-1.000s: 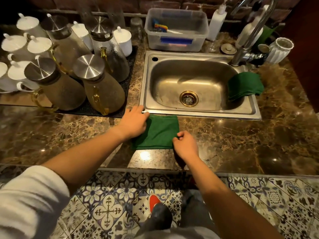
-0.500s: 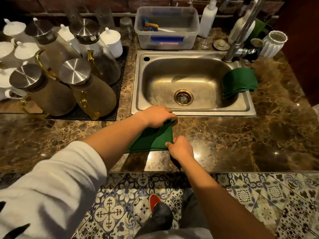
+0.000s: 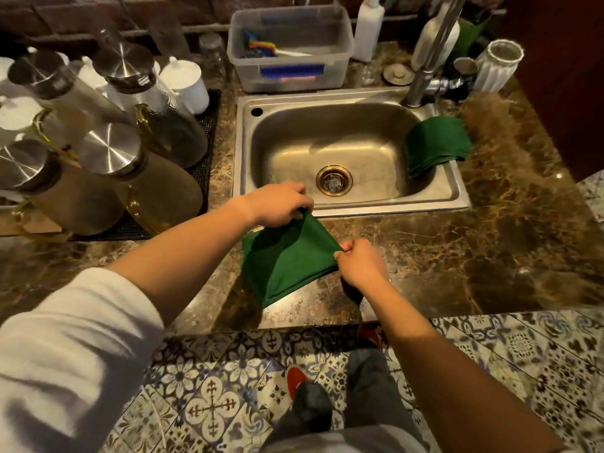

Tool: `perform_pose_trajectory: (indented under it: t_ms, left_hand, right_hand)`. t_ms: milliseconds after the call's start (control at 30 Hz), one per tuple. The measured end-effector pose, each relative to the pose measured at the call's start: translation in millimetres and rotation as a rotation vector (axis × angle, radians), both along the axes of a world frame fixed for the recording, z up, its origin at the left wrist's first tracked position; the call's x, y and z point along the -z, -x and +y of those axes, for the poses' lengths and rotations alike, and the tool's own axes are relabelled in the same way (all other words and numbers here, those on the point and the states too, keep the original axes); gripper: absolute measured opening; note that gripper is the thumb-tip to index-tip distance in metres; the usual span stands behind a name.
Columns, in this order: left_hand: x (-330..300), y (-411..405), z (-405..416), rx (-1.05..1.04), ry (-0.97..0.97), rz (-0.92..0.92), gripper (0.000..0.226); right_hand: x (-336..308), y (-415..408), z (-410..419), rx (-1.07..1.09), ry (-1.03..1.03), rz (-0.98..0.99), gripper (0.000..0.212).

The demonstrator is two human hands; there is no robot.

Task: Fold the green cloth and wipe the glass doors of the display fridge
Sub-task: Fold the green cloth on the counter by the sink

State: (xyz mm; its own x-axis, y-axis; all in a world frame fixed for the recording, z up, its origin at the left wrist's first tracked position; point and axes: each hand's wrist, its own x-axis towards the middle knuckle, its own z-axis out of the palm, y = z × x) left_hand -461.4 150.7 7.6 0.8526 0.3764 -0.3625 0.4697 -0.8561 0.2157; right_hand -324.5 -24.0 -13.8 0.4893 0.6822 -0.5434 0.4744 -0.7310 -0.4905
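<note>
Nearest: patterned floor tiles (image 3: 212, 403), dark shoe with red patch (image 3: 307, 400) on them, white sleeve (image 3: 65, 348) on the left arm.

Marble surface (image 3: 490, 256) next. Green cloth (image 3: 287, 263) sits at its front, just before the sink's near rim, partly folded. Far and right corners are lifted off the surface, lower left part still lies on it, near corner points toward the surface edge.

Left hand (image 3: 277, 204): fingers curled, pinching the cloth's far corner, right over the sink's front rim. Right hand (image 3: 359, 261): fingers curled, pinching the cloth's right corner, just above the surface. Cloth is pulled taut between the two hands.

Behind the cloth: steel sink (image 3: 457, 197), brass drain (image 3: 334, 179) in the middle of the basin. Stack of folded green cloths (image 3: 438, 142) drapes over the sink's right rim, part hanging into the basin.

Left of the sink: black mat (image 3: 209, 132) carrying glass jugs with steel lids (image 3: 109, 148), gold handles. White lidded pots (image 3: 184, 80) behind them.

Far side: clear plastic tub (image 3: 291, 47) behind the sink with a brush and sponges inside. White pump bottle (image 3: 369, 27) just right of it. Tap (image 3: 431, 57) at the sink's back right corner, white ribbed cup (image 3: 498, 65) beyond that. Brick wall (image 3: 228, 8) at the back.
</note>
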Motion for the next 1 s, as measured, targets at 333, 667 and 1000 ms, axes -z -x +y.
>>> perform_pose_trajectory:
  t_ms: [333,667,1000]
  left_hand:
    - [-13.5,27.8,2.2,-0.138,-0.039,-0.142,0.025]
    - [-8.5,95.5,-24.1,-0.184,-0.07,-0.3,0.028]
    - [33.2,139.7,-54.4,-0.199,-0.134,-0.235,0.026]
  right_hand:
    - [-21.7,-7.3,20.7,-0.13,-0.21,-0.099,0.001]
    - [-19.6,46.7,-8.2,-0.394,-0.41,-0.19,0.011]
    - [17.9,87.9,-34.9,-0.617,-0.313,-0.263,0.023]
